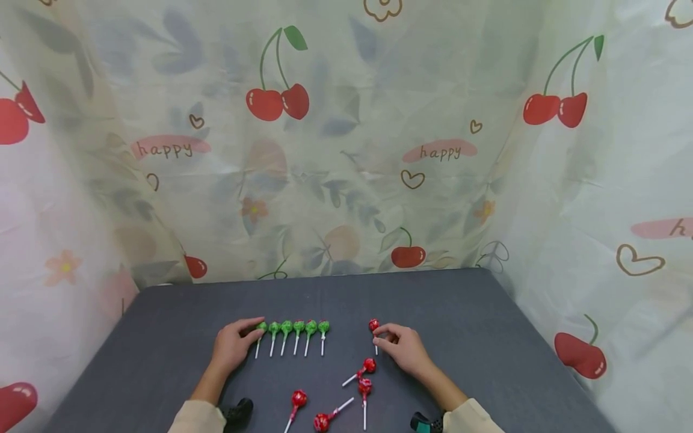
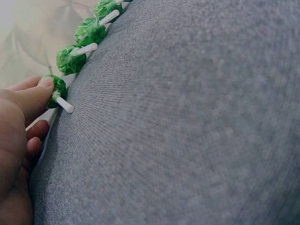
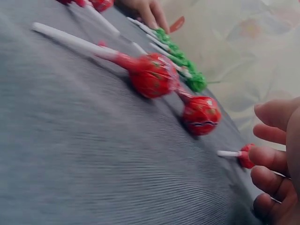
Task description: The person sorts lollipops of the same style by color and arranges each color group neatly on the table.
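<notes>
Several green-wrapped lollipops (image 1: 299, 326) lie in a row, their white sticks towards me. At the row's left end my left hand (image 1: 234, 345) pinches the head of the last green lollipop (image 2: 60, 87) between thumb and fingers; its stick points away from the palm in the left wrist view. To the right, a single red lollipop (image 1: 374, 325) lies level with the row. Beside it is my right hand (image 1: 403, 347), fingers loosely bent with a gap between thumb and fingertips. In the right wrist view, a finger partly covers that red lollipop's head (image 3: 245, 158).
Nearer to me, several red lollipops (image 1: 299, 398) lie scattered at different angles; two of them (image 1: 369, 365) (image 1: 365, 386) are close together. The dark grey table (image 1: 178, 325) ends at a patterned curtain (image 1: 335, 198) behind and at both sides.
</notes>
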`<state>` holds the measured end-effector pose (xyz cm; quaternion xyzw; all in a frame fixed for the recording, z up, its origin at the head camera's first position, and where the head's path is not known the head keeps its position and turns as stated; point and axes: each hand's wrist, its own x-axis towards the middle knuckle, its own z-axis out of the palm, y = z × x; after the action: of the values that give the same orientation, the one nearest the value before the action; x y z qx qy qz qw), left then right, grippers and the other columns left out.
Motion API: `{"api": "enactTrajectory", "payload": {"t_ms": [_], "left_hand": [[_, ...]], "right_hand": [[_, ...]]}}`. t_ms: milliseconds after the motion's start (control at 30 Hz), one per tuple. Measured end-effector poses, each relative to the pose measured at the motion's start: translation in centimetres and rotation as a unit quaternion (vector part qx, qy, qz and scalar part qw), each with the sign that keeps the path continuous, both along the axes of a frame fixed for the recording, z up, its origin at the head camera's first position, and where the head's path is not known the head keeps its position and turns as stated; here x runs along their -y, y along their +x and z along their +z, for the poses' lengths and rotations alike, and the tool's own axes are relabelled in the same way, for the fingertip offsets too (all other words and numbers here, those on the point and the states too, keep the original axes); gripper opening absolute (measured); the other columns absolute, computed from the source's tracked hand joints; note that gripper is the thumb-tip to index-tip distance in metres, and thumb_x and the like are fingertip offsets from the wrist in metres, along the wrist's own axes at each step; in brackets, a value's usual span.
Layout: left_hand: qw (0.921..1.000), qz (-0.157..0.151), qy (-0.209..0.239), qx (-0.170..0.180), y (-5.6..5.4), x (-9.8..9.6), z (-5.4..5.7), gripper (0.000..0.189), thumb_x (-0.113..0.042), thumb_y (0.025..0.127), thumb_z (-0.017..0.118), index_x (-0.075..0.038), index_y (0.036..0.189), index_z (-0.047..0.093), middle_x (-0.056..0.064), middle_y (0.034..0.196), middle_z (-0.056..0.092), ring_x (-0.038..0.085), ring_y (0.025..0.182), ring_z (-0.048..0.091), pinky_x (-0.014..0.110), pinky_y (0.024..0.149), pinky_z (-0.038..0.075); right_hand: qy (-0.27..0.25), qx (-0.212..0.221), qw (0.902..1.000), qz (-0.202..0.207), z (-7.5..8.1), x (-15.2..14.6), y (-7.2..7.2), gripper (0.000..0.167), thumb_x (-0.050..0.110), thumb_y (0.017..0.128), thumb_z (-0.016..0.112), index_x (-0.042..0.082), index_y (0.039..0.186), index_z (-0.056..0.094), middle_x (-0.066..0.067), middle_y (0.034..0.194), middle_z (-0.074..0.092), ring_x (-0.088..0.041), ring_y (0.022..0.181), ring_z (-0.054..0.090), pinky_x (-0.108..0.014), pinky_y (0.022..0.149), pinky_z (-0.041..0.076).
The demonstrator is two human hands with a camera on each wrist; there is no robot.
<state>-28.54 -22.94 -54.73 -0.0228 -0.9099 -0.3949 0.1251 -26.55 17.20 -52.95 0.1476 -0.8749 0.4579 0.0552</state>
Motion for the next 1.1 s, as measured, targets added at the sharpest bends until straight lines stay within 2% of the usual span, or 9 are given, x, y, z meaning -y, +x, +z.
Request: {"api": "enactTrajectory", "payload": {"t_ms": [300,467,867,1100], "left_hand": [[1.0000,0.005,-0.001,0.002,0.1,0.2,-0.3,0.032,-0.019,0.090,0.071,-0.012,0.121,0.071,0.015,0.120,0.066,0.036,0.112,0.058,0.053,0.093,0.044],[1.0000,0.004,0.003,0.000,-0.1,0.2,-0.3,0.032,-0.019,0.090,0.072,-0.013,0.121,0.071,0.015,0.120,0.066,0.036,0.113,0.058,0.053,0.094,0.043],[0.9999,0.008,0.005,0.004,-0.4,-0.1,-0.3,0.031,-0.018,0.089,0.072,-0.012,0.120,0.072,0.014,0.119,0.066,0.035,0.113,0.059,0.053,0.094,0.044],[0.9999,0.009,0.006,0.001,-0.4,0.0,-0.3,0.031,-0.018,0.089,0.072,-0.012,0.120,0.072,0.013,0.119,0.067,0.034,0.112,0.059,0.052,0.094,0.044]], "right_hand": [[-0.014,0.005,0.9998,0.013,-0.9,0.8,2.2,0.014,0.021,0.087,0.074,0.011,0.097,0.074,0.008,0.063,0.053,-0.004,0.053,0.044,-0.021,0.047,0.036],[0.002,-0.013,0.9999,0.007,-1.2,1.1,2.8,0.016,0.023,0.085,0.076,0.011,0.095,0.074,0.010,0.061,0.052,-0.002,0.051,0.043,-0.021,0.047,0.035],[0.056,-0.010,0.9983,-0.015,-1.5,1.4,3.2,0.022,0.037,0.081,0.079,0.019,0.093,0.073,0.014,0.056,0.047,0.000,0.047,0.039,-0.020,0.045,0.031],[0.068,-0.029,0.9972,-0.010,-1.4,1.5,3.2,0.025,0.038,0.077,0.081,0.020,0.092,0.073,0.013,0.056,0.046,0.001,0.047,0.038,-0.021,0.046,0.030]]}}
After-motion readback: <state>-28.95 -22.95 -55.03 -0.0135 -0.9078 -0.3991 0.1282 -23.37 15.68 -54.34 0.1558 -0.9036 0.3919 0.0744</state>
